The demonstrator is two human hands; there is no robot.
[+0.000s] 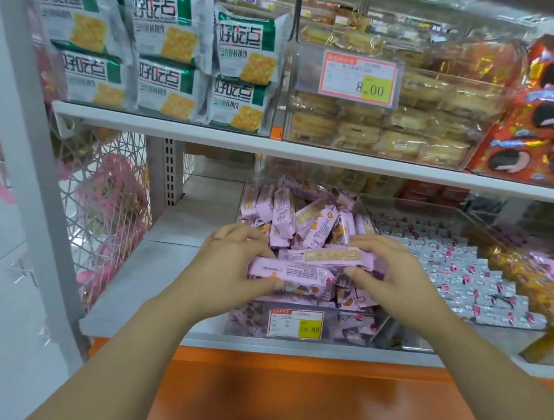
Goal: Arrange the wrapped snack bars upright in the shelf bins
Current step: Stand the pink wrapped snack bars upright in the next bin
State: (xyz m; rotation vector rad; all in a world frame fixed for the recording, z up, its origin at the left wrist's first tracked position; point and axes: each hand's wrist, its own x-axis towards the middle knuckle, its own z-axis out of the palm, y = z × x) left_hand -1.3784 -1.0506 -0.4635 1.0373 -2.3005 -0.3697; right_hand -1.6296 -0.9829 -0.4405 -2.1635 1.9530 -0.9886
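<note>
Fingers (pixel 245 235) of our left hand (pixel 229 263) curl over the left end of the near bar (pixel 291 273), thumb under its front edge, so this hand holds it; a ring (pixel 217 238) shows on one finger. Our right hand (pixel 398 274) pinches the far bar (pixel 335 255), fingers over its back edge and thumb at its right end. Both pink bars lie flat and crosswise, one just behind the other and touching, above the front half of a clear bin (pixel 246 324). Under them we see a loose pile of the same pink bars, lying at all angles. The back bars (pixel 282 213) stand roughly upright and lean on each other. A price tag (pixel 294 323) reading 15.80 sits on the bin's front wall. Just to the right, silver bars (pixel 450 272) lie in neat stepped rows, and beyond them are gold wrappers (pixel 518 273). On the shelf above we see green-and-white cracker packs (pixel 171 27), a clear box of pastries (pixel 379 131) with an 8.00 tag (pixel 358 78), and red biscuit packs (pixel 533 134). To the left of the shelf hangs a wire basket (pixel 112 199) with pink items inside.
</note>
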